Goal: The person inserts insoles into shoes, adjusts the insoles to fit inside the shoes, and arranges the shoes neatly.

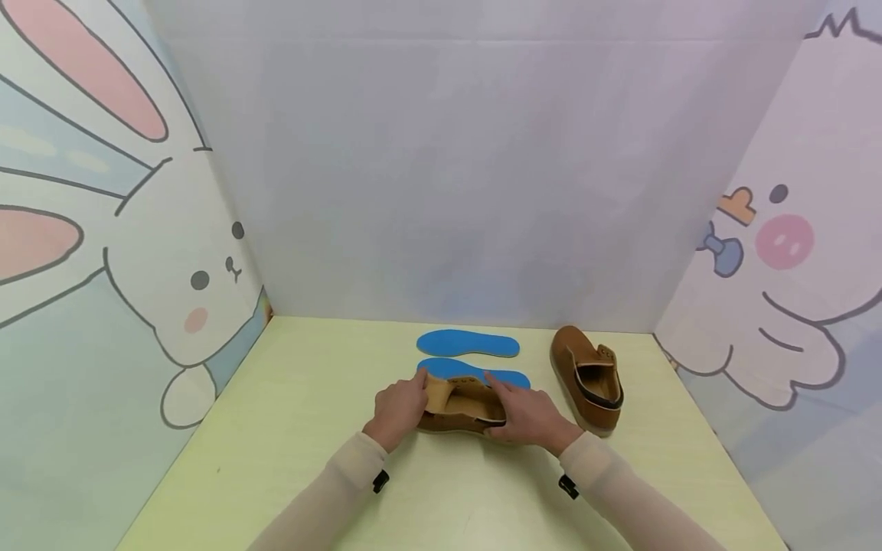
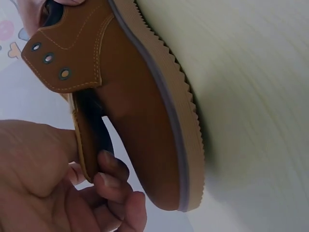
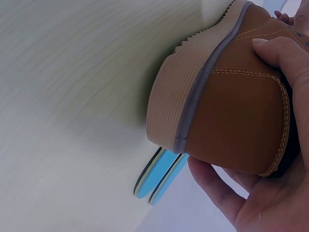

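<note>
A brown lace-up shoe (image 1: 448, 422) with a ridged tan sole lies sole-down on the table, toe to the left. My left hand (image 1: 400, 411) pinches its tongue (image 2: 83, 140) between thumb and fingers, pulled up and forward over the toe. Around the heel end, my right hand (image 1: 532, 415) grips the shoe, with the thumb on the near side and fingers at the far side. The shoe's opening faces up and shows a tan lining. Eyelets (image 2: 48, 58) on the side flap hold no lace.
Two blue insoles lie behind the shoe: a far insole (image 1: 468, 343) and a near insole (image 1: 506, 376), partly covered by the shoe and hands. To the right stands a second brown shoe (image 1: 575, 367), toe away. Cartoon-printed walls enclose the pale table (image 1: 303, 428).
</note>
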`<action>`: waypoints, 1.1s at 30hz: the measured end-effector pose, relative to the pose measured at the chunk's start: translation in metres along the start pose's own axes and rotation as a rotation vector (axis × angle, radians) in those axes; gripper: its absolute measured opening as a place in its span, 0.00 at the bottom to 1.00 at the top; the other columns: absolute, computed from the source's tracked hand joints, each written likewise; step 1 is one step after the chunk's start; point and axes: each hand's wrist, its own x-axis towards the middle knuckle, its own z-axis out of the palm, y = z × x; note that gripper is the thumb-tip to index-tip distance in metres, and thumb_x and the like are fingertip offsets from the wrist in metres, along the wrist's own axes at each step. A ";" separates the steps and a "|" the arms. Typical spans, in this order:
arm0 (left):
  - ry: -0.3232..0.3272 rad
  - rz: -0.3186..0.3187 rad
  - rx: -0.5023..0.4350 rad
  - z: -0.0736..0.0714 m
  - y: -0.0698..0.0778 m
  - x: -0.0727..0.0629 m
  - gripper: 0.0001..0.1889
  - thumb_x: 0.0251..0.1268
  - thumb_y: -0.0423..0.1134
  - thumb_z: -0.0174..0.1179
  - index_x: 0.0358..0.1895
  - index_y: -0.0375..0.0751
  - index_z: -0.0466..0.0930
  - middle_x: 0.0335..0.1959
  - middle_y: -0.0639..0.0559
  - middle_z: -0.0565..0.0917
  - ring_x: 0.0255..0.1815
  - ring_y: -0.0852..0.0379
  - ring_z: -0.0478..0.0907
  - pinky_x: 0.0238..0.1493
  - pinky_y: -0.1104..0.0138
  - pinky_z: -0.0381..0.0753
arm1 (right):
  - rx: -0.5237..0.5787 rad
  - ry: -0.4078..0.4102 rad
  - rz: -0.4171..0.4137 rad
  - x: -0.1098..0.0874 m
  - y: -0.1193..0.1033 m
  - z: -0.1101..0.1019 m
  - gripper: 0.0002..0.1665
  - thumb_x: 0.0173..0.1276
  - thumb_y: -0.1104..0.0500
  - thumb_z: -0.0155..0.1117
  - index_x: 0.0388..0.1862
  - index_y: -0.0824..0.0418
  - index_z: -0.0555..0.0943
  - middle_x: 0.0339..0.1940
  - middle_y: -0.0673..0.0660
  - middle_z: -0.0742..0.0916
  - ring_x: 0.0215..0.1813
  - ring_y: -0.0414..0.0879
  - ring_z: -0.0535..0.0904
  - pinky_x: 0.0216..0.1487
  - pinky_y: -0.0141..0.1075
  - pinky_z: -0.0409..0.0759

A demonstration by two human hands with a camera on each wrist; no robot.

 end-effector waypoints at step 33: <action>0.011 0.433 0.116 0.004 0.002 -0.014 0.45 0.65 0.72 0.54 0.72 0.38 0.72 0.70 0.45 0.73 0.70 0.45 0.71 0.69 0.44 0.68 | -0.123 0.232 -0.342 -0.001 -0.006 -0.012 0.38 0.67 0.55 0.60 0.77 0.58 0.70 0.74 0.56 0.75 0.71 0.53 0.73 0.65 0.55 0.73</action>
